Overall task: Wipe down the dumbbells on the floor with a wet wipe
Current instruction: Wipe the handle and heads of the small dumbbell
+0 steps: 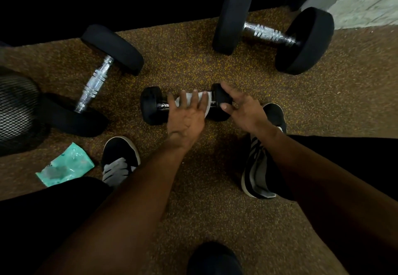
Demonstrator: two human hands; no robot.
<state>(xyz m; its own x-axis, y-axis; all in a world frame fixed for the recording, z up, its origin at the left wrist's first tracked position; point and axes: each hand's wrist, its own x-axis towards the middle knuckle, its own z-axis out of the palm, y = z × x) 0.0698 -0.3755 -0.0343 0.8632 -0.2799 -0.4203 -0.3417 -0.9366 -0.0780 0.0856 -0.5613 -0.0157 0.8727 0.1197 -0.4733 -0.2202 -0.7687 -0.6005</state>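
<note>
A small black dumbbell lies crosswise on the speckled floor between my feet. My left hand presses a white wet wipe onto its chrome handle with straight, spread fingers. My right hand grips the dumbbell's right head, thumb in front and fingers curled over the top. Two larger dumbbells lie beyond: one at the left and one at the back right, both with chrome handles and black heads.
A teal wet-wipe packet lies on the floor left of my left shoe. My right shoe stands by the small dumbbell's right end. A black mesh object sits at the far left. A dark wall runs along the back.
</note>
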